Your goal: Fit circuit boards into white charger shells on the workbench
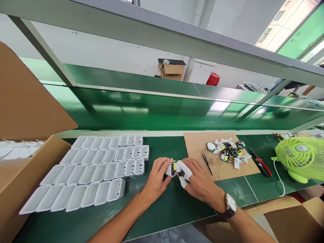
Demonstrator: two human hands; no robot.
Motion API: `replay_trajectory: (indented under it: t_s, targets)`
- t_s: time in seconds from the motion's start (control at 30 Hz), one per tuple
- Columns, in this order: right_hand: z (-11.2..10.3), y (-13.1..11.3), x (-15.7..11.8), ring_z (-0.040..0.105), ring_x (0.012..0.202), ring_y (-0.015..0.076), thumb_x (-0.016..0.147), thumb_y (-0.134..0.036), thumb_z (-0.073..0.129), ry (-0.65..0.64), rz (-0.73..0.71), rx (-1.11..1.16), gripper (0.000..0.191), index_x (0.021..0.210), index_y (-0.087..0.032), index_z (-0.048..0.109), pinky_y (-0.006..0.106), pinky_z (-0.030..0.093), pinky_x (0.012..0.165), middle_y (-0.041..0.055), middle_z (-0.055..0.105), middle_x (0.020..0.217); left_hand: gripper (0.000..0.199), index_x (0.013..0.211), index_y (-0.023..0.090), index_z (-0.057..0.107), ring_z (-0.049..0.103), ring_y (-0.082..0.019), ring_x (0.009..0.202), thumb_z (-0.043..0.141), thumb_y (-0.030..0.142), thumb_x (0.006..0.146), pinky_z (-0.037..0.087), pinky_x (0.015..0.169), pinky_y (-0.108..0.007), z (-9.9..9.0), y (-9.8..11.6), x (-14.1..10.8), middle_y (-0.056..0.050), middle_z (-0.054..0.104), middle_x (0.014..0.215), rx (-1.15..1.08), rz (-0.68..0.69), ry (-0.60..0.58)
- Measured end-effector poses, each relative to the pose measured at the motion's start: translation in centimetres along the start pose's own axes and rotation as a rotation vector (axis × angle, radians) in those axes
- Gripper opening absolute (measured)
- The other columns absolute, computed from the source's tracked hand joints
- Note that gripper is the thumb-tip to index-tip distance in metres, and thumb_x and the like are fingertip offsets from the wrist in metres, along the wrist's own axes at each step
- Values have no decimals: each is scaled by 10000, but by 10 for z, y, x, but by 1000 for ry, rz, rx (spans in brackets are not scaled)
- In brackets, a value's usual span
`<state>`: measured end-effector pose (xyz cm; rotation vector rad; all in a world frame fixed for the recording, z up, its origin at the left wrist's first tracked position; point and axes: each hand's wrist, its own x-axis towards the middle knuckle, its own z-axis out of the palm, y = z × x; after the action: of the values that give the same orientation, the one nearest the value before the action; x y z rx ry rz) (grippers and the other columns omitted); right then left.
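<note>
My left hand [158, 175] is closed on a small white plastic case [168, 169], its thumb and fingers along the sides. A circuit board [174, 167] with a yellow part shows at the mouth of the case. White covers sit on the thumb and forefinger of my right hand [198, 177], which pinches the board from the right. How deep the board sits in the case is hidden by my fingers. Rows of open white cases [101, 172] stand to the left of my hands. Tweezers [207, 162] lie just right of my right hand.
A brown board [193, 148] carries a pile of circuit boards [229, 150]. Red-handled pliers [262, 163] and a green fan [301, 155] stand farther right. An open cardboard box [54, 152] is at the left, another [291, 216] below the bench at right. A green panel [157, 114] borders the back.
</note>
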<state>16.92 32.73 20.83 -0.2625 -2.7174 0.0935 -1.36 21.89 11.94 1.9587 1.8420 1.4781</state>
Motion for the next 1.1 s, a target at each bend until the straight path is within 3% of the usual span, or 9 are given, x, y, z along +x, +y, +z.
replay_trajectory:
  t_s: [0.53,0.7,0.83,0.9,1.0,1.1]
  targets:
    - [-2,2,2,575,1163,343,771,-41,548,-62,6,13,562,1324,-138,571,551,576,968,175,635,1241,579,1492,277,428,582,-285,1215,646,188,964,541,1033,-490,-1,1,0,-129,590,1314,-9,-30,-12]
    - [3,-1,4,579,1183,356,774,-26,575,-103,24,23,517,1286,-96,594,547,563,1001,198,644,1246,582,1496,276,435,588,-279,1212,649,195,961,537,1038,-480,-1,1,1,-122,611,1312,-22,-22,-9]
    - [7,4,4,613,1164,342,862,-140,670,-102,49,142,475,1327,-135,574,543,569,1000,174,664,1237,585,1496,289,445,566,-287,1248,668,231,958,514,1070,-507,-1,1,-1,-113,625,1347,-57,-37,-55]
    - [8,11,2,642,1152,291,944,-210,640,-78,114,298,460,1391,-179,537,496,588,988,144,671,1245,574,1518,293,427,553,-284,1297,624,237,981,502,1100,-516,-3,1,-1,-112,612,1402,-121,-71,-115]
    - [16,24,-4,640,1240,224,1025,-182,519,-15,206,452,394,1417,-224,531,451,568,1058,129,642,1359,517,1525,274,428,563,-257,1353,498,198,1019,499,1133,-495,-5,1,0,-117,586,1468,-246,-179,-167]
    - [32,33,-9,555,1387,238,1012,-182,555,-5,153,464,422,1428,-248,537,484,522,1130,134,555,1504,458,1485,247,481,584,-252,1362,466,211,1029,492,1155,-495,-3,-3,0,-123,592,1478,-326,-318,-134]
